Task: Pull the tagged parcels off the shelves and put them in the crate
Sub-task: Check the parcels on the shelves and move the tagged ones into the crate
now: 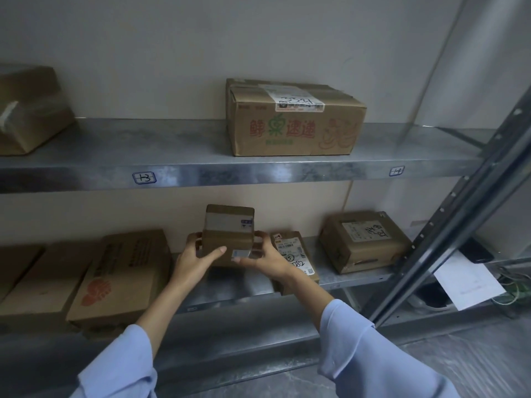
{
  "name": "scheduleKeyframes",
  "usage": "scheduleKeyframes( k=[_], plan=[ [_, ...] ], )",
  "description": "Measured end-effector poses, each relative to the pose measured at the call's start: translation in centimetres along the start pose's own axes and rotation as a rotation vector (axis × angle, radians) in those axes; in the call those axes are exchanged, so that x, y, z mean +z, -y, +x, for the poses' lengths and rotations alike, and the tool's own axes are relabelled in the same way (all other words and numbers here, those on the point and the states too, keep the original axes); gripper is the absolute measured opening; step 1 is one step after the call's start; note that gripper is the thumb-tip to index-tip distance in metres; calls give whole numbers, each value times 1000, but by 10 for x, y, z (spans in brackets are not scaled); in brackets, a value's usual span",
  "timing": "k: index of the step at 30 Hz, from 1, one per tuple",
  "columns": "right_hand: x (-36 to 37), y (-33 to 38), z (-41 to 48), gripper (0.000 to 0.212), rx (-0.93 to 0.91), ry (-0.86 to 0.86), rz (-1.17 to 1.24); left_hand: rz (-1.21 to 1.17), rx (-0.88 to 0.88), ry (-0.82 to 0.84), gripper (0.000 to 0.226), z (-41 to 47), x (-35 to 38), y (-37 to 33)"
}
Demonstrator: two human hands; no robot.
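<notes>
**Small parcel lifted clear of the lower shelf, crate not in view**

The galvanised grey metal shelving unit (258,170) fills the view against a plain pale wall, its upper ledge marked with small handwritten blue-bordered tags (144,177). On that ledge sits a large brown cardboard box printed with red and green characters (293,122), a label across its top. The lower metal shelf (356,275) carries a long brown carton with a red emblem (120,277) at left and a squat taped brown box (365,241) at right, well apart.

Between them, the small brown cardboard parcel with a pale label (228,235) is held tilted above the lower shelf. The left hand (198,254) grips its left side, fingers wrapped behind and thumb across the front; the right hand (264,258) clasps the right edge likewise. A flat labelled brown packet (296,255) lies just behind the right hand.

The step looks like withdrawal. Next, the parcel must be drawn back between the shelves and carried to the crate, which is out of sight.
</notes>
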State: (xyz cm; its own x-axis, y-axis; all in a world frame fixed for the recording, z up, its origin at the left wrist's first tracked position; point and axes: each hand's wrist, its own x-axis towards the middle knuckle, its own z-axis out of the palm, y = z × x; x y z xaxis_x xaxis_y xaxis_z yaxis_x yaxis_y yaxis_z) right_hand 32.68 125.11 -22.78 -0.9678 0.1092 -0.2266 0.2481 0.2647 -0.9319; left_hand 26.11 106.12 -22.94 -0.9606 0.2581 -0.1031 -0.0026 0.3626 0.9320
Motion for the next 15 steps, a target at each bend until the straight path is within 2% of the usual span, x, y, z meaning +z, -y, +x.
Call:
scheduleKeyframes(
  k=[3, 6, 8, 11, 13, 15],
  plan=[
    [2, 0, -1, 65, 46, 18, 83, 7, -40, 2, 70, -7, -1, 2],
    [8, -3, 2, 62, 58, -1, 125, 11, -71, 10, 71, -9, -3, 10],
    [12, -9, 5, 73, 33, -25, 109, 11, -77, 15, 75, -8, -6, 16],
    [21, -18, 11, 105, -18, -52, 23, 7, -7, 25, 81, -8, -7, 23],
    [24, -23, 16, 105, -31, -57, -40, 10, 54, 29, 85, -8, -6, 27],
    [26, -28, 20, 92, -56, -70, -38, 4, 79, 15, 85, -8, -5, 33]
  ],
)
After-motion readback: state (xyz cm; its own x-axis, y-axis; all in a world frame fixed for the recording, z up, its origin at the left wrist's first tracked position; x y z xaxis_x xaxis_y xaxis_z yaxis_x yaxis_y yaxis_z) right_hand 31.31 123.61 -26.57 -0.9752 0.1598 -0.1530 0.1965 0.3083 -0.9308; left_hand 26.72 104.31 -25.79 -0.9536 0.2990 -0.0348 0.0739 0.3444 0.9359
